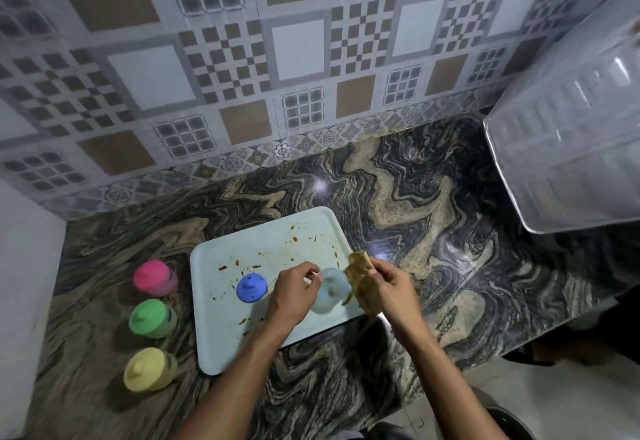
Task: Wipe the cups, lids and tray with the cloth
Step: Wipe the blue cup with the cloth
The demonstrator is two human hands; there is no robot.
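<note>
A pale blue tray (242,252) with brown stains lies on the counter. On it stand a blue lidded cup (251,287) and a white lidded cup (330,289). My left hand (294,296) pinches the rim of the white cup's lid. My right hand (389,289) holds a crumpled tan cloth (358,273) against the white cup's right side. A pink cup (154,277), a green cup (152,318) and a yellow cup (149,369), each with a lid, stand in a column on the counter left of the tray.
The dark marbled counter (433,232) ends at a patterned tiled wall (242,76) behind. A clear plastic container (571,149) stands at the right. The counter's front edge runs diagonally at lower right, with floor below.
</note>
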